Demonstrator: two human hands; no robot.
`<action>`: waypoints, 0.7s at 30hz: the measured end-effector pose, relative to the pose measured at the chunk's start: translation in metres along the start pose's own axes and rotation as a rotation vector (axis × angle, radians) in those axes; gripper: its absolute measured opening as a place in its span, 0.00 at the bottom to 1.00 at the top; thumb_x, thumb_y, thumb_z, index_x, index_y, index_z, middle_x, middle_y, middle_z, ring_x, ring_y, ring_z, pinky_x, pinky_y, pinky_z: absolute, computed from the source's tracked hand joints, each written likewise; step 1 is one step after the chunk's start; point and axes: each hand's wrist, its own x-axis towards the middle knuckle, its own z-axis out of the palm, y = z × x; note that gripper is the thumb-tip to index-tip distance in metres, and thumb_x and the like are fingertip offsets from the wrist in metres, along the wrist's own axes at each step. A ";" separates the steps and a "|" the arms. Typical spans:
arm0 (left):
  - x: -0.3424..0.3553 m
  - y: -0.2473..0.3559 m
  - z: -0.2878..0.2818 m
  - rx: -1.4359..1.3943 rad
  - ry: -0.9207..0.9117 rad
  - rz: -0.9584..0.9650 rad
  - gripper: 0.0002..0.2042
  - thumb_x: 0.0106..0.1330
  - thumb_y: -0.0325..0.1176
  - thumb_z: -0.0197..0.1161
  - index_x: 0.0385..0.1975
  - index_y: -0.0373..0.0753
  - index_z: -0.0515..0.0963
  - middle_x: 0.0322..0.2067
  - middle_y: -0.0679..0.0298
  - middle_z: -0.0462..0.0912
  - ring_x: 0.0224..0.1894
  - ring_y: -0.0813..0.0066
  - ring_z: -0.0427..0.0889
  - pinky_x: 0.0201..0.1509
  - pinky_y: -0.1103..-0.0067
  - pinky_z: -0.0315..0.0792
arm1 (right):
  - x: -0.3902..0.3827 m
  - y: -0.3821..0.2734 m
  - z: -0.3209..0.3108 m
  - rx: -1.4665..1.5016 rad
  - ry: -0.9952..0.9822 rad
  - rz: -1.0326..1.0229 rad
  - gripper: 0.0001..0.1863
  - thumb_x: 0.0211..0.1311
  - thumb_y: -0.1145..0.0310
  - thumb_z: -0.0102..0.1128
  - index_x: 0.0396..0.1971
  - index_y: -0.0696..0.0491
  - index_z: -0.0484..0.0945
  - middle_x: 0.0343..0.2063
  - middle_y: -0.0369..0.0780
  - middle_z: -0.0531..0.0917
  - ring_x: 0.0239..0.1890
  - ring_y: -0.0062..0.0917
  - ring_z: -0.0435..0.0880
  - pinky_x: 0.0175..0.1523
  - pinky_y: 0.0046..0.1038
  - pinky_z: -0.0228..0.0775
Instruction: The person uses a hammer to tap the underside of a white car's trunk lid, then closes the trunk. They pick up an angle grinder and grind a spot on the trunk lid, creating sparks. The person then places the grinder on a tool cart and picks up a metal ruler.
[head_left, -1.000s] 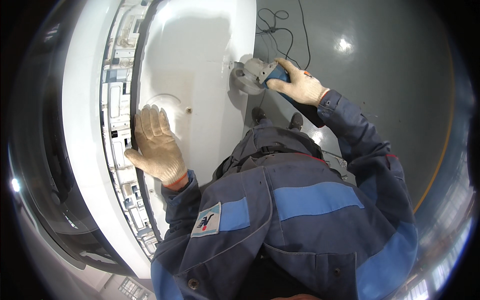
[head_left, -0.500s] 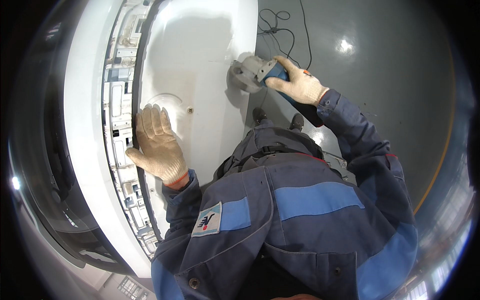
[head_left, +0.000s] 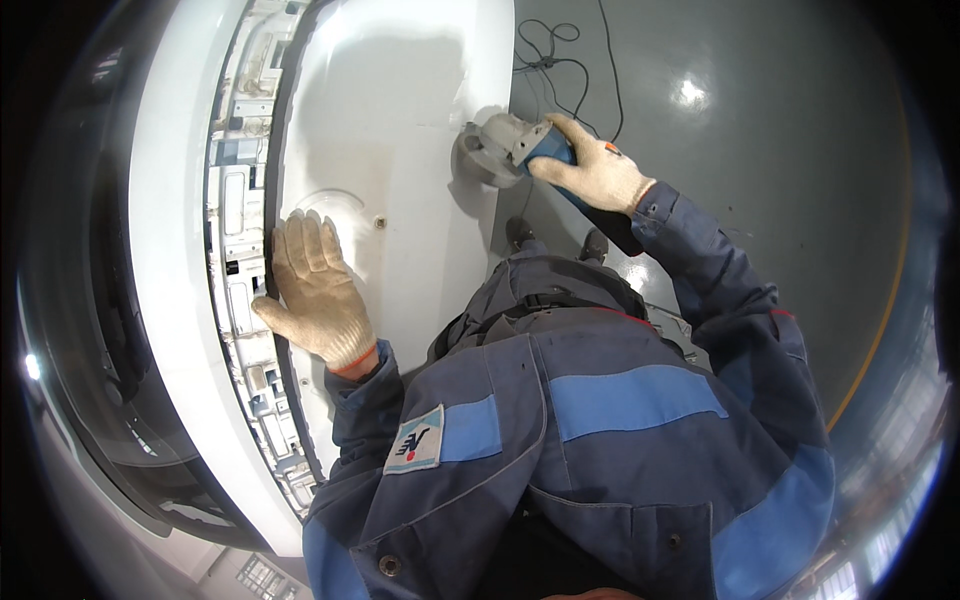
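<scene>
A power tool [head_left: 525, 143] with the look of an angle grinder is held at the far right edge of a white panel [head_left: 430, 210]. Its body [head_left: 550, 147] is blue, its head [head_left: 508, 132] is grey and metallic, and its rear part [head_left: 615, 228] is dark, partly hidden beneath the arm. At the left end of the tool a greyish disc [head_left: 484, 163] is seen blurred, with a soft shadow cast on the panel just beside it. Whether the panel is touched by the disc cannot be told.

The tool is gripped by the gloved right hand [head_left: 597, 172], with the thumb laid along the near side and the other fingers wrapped over the far side. The gloved left hand [head_left: 318, 285] is held over the panel's left edge with nothing in it; its fingers are stretched out and set close together, and the thumb is spread away to the left. Whether it is pressed on the panel cannot be told.

Compared with the frame half a second earlier, the tool and the right hand have been shifted slightly to the left, so that a little more of the panel is overlapped by the disc. The left hand is kept in the same place and pose.
</scene>
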 end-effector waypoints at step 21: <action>0.036 -0.078 0.064 2.333 -0.757 0.533 0.49 0.67 0.66 0.67 0.80 0.35 0.65 0.80 0.50 0.65 0.83 0.51 0.59 0.88 0.50 0.41 | -0.040 0.072 0.024 0.629 0.171 0.160 0.51 0.68 0.41 0.72 0.81 0.59 0.65 0.64 0.51 0.83 0.62 0.35 0.85 0.68 0.34 0.77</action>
